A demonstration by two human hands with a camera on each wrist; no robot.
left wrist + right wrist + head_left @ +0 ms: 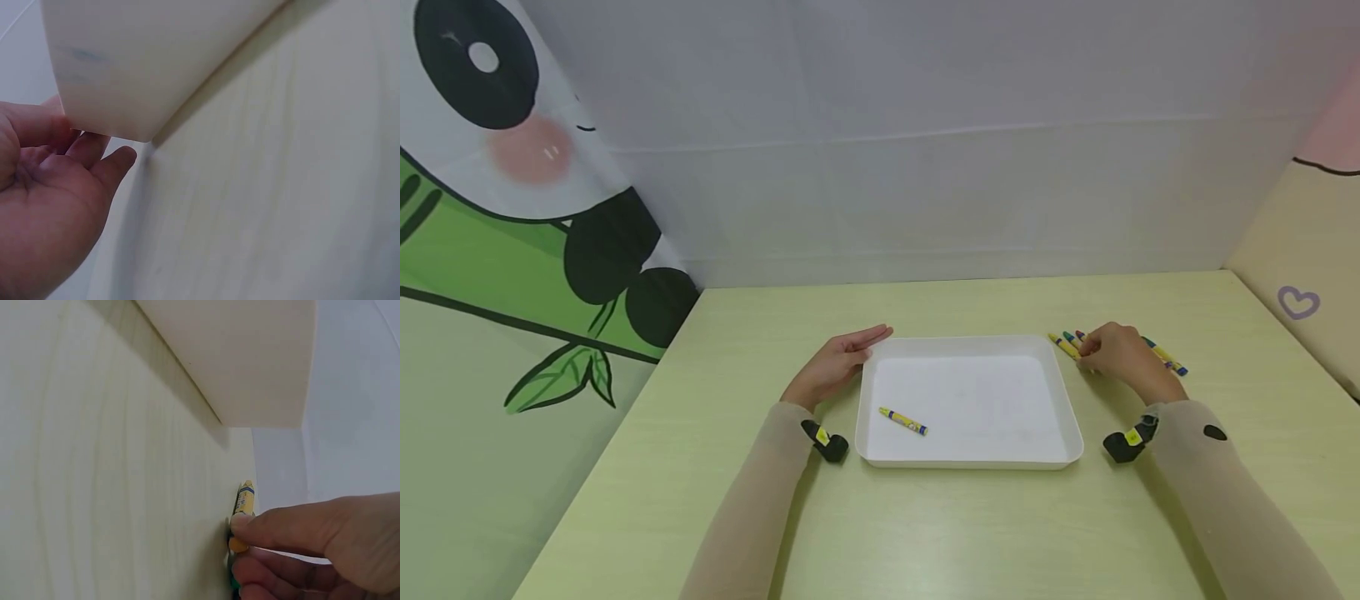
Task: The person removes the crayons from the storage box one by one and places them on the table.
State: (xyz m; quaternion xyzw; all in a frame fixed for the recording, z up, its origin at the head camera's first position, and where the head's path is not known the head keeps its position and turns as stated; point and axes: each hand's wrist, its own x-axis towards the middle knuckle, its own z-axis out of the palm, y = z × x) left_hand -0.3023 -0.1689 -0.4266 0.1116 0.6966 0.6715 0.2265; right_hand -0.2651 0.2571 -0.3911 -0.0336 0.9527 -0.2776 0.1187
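A white rectangular tray (962, 463) lies on the table, with one yellow crayon (903, 421) resting aslant in its left part. My left hand (835, 364) touches the tray's far left corner, its fingers extended; the left wrist view shows the thumb near the tray wall (106, 75). Past the tray's right side, my right hand (1123, 360) pinches a yellow crayon (245, 501) between thumb and fingers. More crayons (1168, 358) lie under and beside this hand, which partly hides them; a green tip and a purple tip show.
The pale wooden table (970, 533) meets a light cloth wall (925, 200) behind the tray. Printed panels stand at the left and right, one bearing a purple heart (1297, 303). A small black wrist camera (1123, 447) sits near the tray's right edge.
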